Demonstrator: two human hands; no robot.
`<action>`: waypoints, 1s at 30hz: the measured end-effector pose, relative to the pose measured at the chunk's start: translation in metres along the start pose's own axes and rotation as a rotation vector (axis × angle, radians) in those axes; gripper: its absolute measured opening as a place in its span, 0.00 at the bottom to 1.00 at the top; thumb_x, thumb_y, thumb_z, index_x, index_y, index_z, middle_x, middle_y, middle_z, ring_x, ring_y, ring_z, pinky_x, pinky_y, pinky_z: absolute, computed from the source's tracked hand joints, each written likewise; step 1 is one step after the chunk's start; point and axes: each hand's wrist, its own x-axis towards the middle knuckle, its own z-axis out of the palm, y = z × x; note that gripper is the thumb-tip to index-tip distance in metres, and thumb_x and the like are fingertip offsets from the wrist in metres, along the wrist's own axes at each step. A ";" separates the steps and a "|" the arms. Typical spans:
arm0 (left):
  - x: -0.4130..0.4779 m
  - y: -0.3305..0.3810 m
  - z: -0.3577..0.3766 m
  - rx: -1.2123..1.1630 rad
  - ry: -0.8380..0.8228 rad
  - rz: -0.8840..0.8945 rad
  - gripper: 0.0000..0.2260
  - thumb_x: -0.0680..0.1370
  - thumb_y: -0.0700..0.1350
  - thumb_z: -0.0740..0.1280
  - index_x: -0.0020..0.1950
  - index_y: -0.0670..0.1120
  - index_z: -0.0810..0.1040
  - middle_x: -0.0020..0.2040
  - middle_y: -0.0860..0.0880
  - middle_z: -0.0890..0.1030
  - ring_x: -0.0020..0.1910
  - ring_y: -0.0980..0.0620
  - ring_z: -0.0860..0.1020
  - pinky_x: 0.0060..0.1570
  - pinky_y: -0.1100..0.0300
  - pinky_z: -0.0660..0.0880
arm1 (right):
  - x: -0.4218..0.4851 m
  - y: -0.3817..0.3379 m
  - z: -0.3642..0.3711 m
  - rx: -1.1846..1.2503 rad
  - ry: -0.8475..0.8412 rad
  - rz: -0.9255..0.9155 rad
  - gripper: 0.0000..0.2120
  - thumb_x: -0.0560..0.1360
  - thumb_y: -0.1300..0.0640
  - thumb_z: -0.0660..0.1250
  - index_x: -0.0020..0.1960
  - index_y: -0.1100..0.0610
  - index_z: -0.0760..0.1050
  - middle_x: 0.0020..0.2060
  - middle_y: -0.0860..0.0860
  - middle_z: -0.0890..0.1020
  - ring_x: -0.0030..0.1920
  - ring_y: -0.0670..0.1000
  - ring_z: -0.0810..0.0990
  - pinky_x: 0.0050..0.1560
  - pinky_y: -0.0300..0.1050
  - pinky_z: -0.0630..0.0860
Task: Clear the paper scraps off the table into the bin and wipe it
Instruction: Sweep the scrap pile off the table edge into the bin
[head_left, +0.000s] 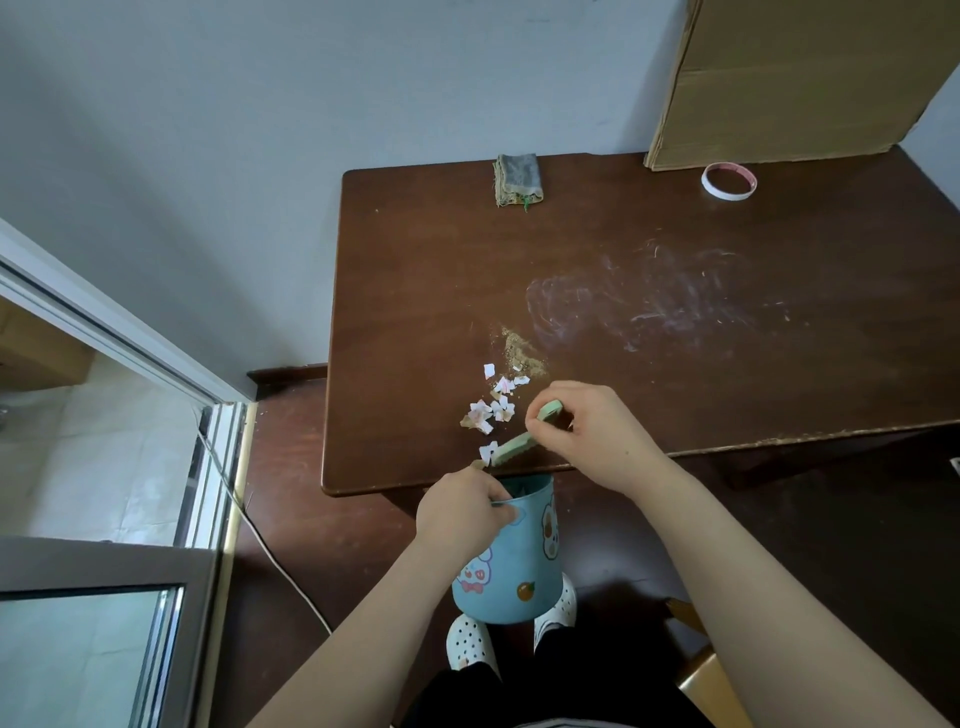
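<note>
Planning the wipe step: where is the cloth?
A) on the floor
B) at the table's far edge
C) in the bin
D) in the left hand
B: the cloth lies at the table's far edge; the left hand grips the bin, the right hand the brush.

The right grip (597, 436) holds a green brush (517, 447) at the near edge of the table (675, 260), beside white paper scraps (488, 410). The left grip (462, 512) holds the rim of the blue bin (514, 566) just below that edge.
</note>
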 end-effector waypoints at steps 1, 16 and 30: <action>0.000 0.000 0.000 -0.002 0.002 0.005 0.08 0.76 0.51 0.67 0.50 0.50 0.83 0.45 0.49 0.84 0.41 0.54 0.81 0.43 0.57 0.78 | 0.002 -0.001 0.001 0.007 0.035 -0.010 0.05 0.74 0.57 0.66 0.42 0.55 0.80 0.41 0.48 0.79 0.40 0.49 0.77 0.42 0.47 0.75; -0.003 -0.001 -0.004 0.001 -0.016 0.002 0.09 0.76 0.51 0.67 0.50 0.49 0.83 0.33 0.57 0.73 0.44 0.51 0.81 0.45 0.55 0.78 | 0.007 -0.007 0.005 -0.035 0.003 -0.015 0.06 0.75 0.56 0.65 0.43 0.57 0.79 0.41 0.50 0.79 0.40 0.51 0.77 0.44 0.51 0.76; -0.004 -0.004 -0.005 -0.009 -0.019 -0.018 0.08 0.76 0.51 0.67 0.49 0.50 0.83 0.36 0.52 0.80 0.42 0.51 0.82 0.40 0.59 0.77 | 0.015 -0.003 0.009 -0.038 0.091 -0.049 0.05 0.74 0.57 0.66 0.45 0.55 0.80 0.41 0.48 0.79 0.38 0.47 0.76 0.40 0.43 0.74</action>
